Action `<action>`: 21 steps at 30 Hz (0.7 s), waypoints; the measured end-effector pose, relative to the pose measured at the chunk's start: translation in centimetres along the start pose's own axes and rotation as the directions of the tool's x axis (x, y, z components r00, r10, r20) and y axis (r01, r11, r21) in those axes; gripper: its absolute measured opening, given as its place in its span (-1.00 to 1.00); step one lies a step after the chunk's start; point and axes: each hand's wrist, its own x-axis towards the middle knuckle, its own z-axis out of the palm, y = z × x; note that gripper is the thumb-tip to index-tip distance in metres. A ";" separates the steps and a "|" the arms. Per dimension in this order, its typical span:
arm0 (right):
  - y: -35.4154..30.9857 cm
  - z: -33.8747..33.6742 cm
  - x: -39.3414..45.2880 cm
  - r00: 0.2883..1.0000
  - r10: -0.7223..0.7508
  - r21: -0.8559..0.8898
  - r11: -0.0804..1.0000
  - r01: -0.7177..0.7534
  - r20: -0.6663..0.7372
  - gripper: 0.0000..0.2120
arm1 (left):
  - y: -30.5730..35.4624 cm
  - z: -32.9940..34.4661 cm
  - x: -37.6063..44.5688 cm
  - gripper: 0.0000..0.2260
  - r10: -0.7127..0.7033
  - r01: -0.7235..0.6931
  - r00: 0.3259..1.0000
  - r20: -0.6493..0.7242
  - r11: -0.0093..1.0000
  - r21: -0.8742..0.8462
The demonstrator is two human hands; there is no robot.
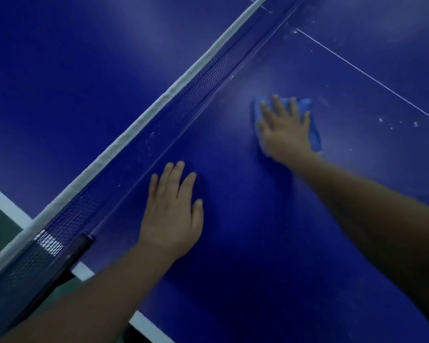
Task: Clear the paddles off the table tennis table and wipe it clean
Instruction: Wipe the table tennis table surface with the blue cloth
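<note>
Right hand [284, 129]: fingers straight, flat on crumpled blue cloth [313, 134] | left hand [172, 211]: open, palm down, holding nothing | smooth blue table [258, 243], white flecks | mesh net [139, 142], white tape.

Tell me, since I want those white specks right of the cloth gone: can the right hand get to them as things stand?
Probably yes. The right hand presses flat on the blue cloth, and the white specks lie on open table just to its right, with nothing between. The left hand rests flat nearer the net, out of the way.
</note>
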 end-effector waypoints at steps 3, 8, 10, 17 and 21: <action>2.8 -1.2 2.5 0.933 0.359 0.170 0.918 -0.358 0.029 -0.47 | 1.1 0.3 5.2 -0.40 0.049 -0.052 0.997 0.057 0.997 0.050; -4.4 2.0 -4.1 0.981 -0.181 0.032 0.983 0.183 -0.065 -0.48 | 0.8 2.4 6.5 -0.38 0.084 -0.099 0.991 0.103 0.983 0.152; -3.6 1.8 -4.1 0.935 -0.354 0.030 0.934 0.355 -0.029 -0.47 | 0.6 2.5 6.4 -0.37 0.089 -0.107 0.990 0.108 0.979 0.175; 7.0 -1.5 4.4 0.966 0.257 0.120 0.958 -0.260 0.037 -0.49 | 0.9 2.1 6.7 -0.37 0.068 -0.088 0.989 0.128 0.984 0.158; -0.6 0.4 -1.1 0.993 -0.114 0.013 0.993 0.114 -0.041 -0.49 | 0.6 2.1 6.5 -0.42 0.104 -0.111 0.992 0.076 0.990 0.087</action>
